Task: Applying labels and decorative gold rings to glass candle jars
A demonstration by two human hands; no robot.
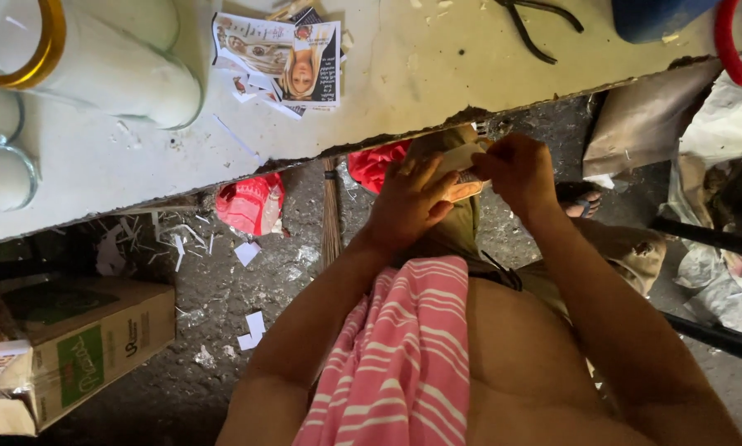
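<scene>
Both hands meet just below the table edge, pinching one small pale card (460, 157) between them. The left hand (408, 202) closes on it from below and the left, fingers curled under and thumb over its lower end; the right hand (515, 169) grips its upper right end with fingertips bunched tight. The card's long axis runs roughly from lower left to upper right, so each hand has one end and neither is nearer; what is printed on it is too small to tell. It hangs over the person's lap, above khaki trousers and a pink striped cloth (404, 355) draped down the front. Just beyond the hands lies the worn white table (387, 91), bearing a stack of printed pictures (284, 62), paper scraps and pliers (540, 25). White cylinders (106, 58) lie at its left end. On the floor, a cardboard box (82, 347) stands well to the left; its contents are unclear.
</scene>
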